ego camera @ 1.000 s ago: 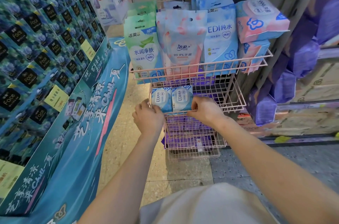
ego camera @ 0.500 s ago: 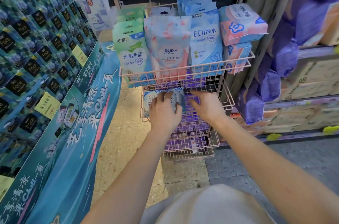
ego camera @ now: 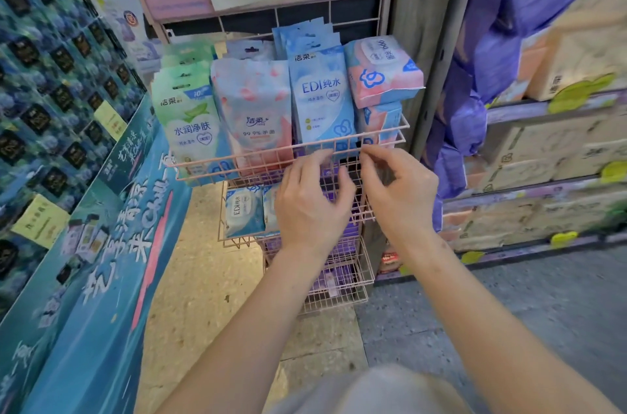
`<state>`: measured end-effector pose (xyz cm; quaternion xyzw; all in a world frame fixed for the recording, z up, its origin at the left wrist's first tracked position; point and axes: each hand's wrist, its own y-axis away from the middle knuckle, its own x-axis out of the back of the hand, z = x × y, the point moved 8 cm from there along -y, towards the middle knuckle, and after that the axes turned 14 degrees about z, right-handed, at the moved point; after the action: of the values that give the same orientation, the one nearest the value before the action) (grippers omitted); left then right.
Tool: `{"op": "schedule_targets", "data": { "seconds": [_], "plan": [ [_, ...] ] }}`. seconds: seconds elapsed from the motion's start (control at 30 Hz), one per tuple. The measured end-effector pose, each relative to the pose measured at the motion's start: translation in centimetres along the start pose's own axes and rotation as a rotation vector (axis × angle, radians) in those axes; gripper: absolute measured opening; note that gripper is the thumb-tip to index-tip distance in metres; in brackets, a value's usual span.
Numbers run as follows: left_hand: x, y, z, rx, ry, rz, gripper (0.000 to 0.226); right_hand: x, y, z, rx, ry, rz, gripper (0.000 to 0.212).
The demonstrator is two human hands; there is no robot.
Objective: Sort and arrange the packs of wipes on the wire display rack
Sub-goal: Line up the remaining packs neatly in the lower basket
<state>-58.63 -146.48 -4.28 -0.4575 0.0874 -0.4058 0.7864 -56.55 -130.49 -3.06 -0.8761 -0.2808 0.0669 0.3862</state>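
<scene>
Reaching at the pink wire rack (ego camera: pixel 288 155): left hand (ego camera: pixel 314 206) and right hand (ego camera: pixel 398 191) side by side, fingers loosely curled, holding nothing. Upright wipes packs (ego camera: pixel 322 98) stand just above the fingertips; small blue packs (ego camera: pixel 244 211) lie left of the left hand.

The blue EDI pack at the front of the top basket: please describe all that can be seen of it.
The blue EDI pack is a soft, glossy pouch, light blue with white clouds, a heart badge and a flower mark. It stands upright in the pink wire basket, its foot behind the front wires, similar packs behind it, a pink pack at its left. No hand touches it.
</scene>
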Motion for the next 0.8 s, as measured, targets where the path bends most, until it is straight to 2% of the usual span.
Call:
{"op": "schedule_targets", "data": {
  "seconds": [0.13, 0.33, 0.43, 0.53, 0.63, 0.7, 0.8],
  "plan": [
    [-0.4, -1.6, 2.5, -0.052, 0.025, 0.044, 0.033, 1.7, -3.1, -0.5, -0.018, -0.015, 0.137, 0.02],
    [-1.8, -3.3, 3.9, -0.035, -0.036, 0.028, 0.038, -0.8, -7.4, -0.7, -0.068, 0.044, 0.12, 0.073],
    [-2.1, -3.6, 3.7, 0.034, 0.014, 0.023, 0.036, -2.1, -8.5, -1.3, -0.089, 0.105, 0.074, 0.085],
    [-1.8, -3.8, 3.8, 0.058, 0.026, 0.041, 0.034, -3.3, -9.1, -0.7, -0.132, 0.149, 0.011, 0.074],
    [-1.8, -4.2, 3.9, 0.094, 0.068, 0.051, 0.032, -2.6, -9.5, -0.2, -0.15, 0.08, 0.057, 0.061],
    [-2.1, -4.2, 3.8, 0.215, 0.149, 0.029, 0.029, -1.4, -9.4, 0.0, -0.148, -0.002, 0.094, 0.057],
    [-3.7, -4.0, 3.3, 0.522, 0.281, -0.082, 0.031, 1.0, -8.7, 0.3, -0.131, -0.11, 0.105, 0.057]
  ]
}}
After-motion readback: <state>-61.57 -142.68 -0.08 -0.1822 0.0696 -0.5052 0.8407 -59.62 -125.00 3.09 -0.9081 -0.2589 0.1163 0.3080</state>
